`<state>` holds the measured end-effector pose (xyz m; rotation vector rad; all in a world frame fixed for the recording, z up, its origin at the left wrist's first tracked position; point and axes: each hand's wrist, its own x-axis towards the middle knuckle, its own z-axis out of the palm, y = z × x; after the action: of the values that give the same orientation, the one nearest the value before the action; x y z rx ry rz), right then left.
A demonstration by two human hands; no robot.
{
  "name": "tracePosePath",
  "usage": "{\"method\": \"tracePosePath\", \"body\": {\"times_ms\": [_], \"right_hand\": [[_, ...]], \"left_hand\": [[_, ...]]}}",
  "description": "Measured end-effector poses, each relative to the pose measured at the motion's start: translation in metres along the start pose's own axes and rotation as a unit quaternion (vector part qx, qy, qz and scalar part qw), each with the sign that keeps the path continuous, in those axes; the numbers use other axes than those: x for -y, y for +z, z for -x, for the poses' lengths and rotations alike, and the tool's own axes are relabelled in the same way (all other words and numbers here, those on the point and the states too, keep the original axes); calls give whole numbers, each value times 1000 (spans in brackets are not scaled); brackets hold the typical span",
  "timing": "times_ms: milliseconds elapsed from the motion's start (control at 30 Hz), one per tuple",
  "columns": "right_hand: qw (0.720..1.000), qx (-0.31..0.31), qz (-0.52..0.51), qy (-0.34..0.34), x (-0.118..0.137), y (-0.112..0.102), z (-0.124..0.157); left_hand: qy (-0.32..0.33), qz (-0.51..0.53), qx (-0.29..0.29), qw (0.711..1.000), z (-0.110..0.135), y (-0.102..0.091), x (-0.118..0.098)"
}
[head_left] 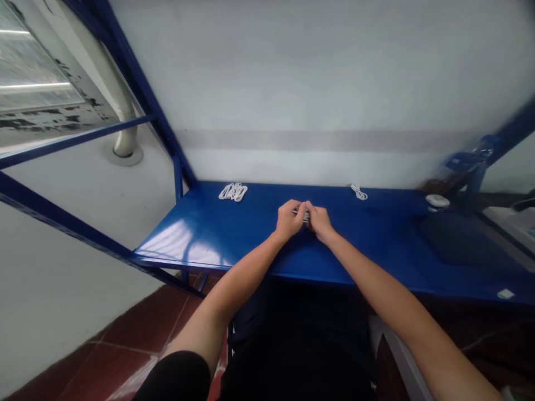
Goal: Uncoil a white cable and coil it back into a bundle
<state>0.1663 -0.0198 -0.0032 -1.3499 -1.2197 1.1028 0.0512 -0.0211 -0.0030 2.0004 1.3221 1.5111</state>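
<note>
In the head view, the left grip and the right grip are closing together on a small coil of white cable. The fingers are hiding most of the coil, and only a sliver is showing between the fingertips. Both grips are holding it near the middle of the tabletop's length, close to the front edge, though whether it is touching the surface is hard to tell.

The blue painted metal tabletop is carrying more white cable along its back edge: a bundle of looped cables is lying to the left of the hands and a smaller looped cable to the right, both well apart from them. Farther right, a round white disc is sitting at the edge of a dark patch, and a small white square scrap is lying at the front edge.

A blue steel frame is rising beside the tabletop, in front of a white wall crossed by a grey band. A white pipe is standing at the left, above dark red floor tiles.

The bare left forearm and right forearm are angling inward from the lower corners, meeting at the hands, with the person's dark clothing showing between them.
</note>
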Motion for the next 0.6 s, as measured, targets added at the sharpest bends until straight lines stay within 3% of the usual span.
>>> {"method": "tracePosePath", "body": {"times_ms": [100,200,267,367,467,600], "right_hand": [[994,43,-62,76,3,-1,4],[993,58,-58,80,1,-1,4],[998,38,-19,39,-3,0,2],[992,-25,86,-85,-7,0,-1],[959,-65,181,-208,-8,-2,-1],[919,-72,276,-272,-6,-6,1]], "left_hand": [[39,-49,16,998,1,-4,-1],[39,-76,9,996,0,-3,0],[27,-82,2,996,-1,0,1],[-12,-77,-8,997,-3,6,3],[-77,-46,-17,996,-4,8,4],[-130,6,-6,991,-5,6,4]]}}
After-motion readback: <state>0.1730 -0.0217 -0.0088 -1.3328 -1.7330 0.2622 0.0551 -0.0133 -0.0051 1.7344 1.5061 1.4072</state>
